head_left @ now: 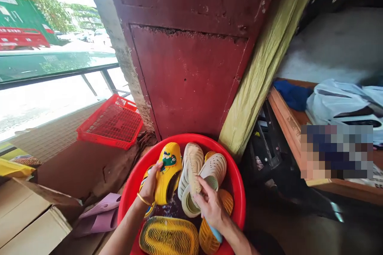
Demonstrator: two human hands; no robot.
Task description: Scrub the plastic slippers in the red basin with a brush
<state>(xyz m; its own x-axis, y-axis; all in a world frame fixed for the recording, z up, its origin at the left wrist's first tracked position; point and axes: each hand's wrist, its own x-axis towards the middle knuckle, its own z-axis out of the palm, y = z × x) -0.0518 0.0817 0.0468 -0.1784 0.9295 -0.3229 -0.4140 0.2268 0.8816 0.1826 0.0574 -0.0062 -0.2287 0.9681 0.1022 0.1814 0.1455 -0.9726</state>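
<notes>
At the near left, purple slippers (101, 212) lie just beside my red plastic basin (241, 207). Over its left part, my left hand (149, 185) grips a yellow clog (164, 181) with a green dinosaur on its upper. My thumb presses the upper; the other fingers are mostly hidden, so I cannot tell how far they spread. The clog's toe points far and a little right, its foot opening is turned right, and its long axis runs near to far. At the near middle, a yellow-soled shoe (169, 236) lies tread up, lengthwise left to right. Farther back and rightward, cream clogs (220, 163) lie in the basin. In front of them, my right hand (211, 205) has its bent fingers closed on a scrub brush (195, 181). Its pale bristled head points far left, a blue handle end shows near right, and its long axis slants between; whether the bristles touch a clog, I cannot tell.
</notes>
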